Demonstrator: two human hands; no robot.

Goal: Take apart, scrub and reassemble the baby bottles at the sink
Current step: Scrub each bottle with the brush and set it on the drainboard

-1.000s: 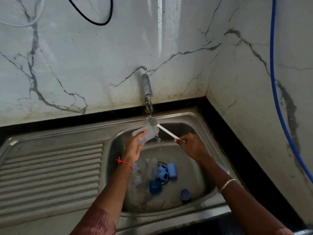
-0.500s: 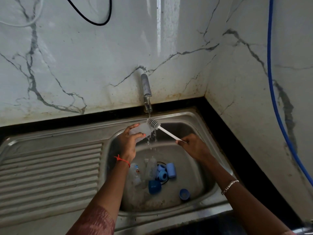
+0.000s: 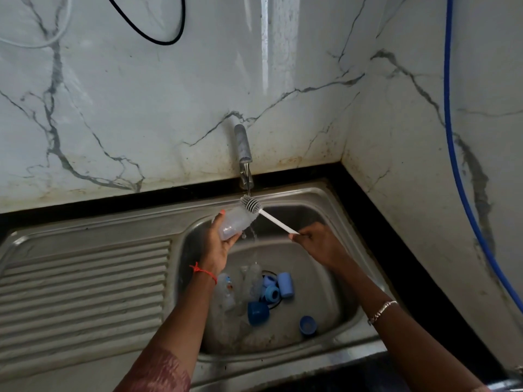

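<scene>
Clear bottle [image 3: 235, 223] in left grip [image 3: 216, 250]

Left grip [image 3: 216, 250] curled, right grip [image 3: 322, 244] pinching, forearms [image 3: 181, 315] extended

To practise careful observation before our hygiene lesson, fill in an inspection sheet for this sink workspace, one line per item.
Surface: steel sink, tap running, ridged draining board.
Job's things: brush under the stream, its head at the clear bottle; more bottles and blue caps lie in the basin.
Clutter: nothing seen.
Hands: left hand holds the clear bottle; right hand grips the brush handle.
Cables: black cable, white cable and blue hose on the walls.
Surroundings: stained marble walls.
</scene>
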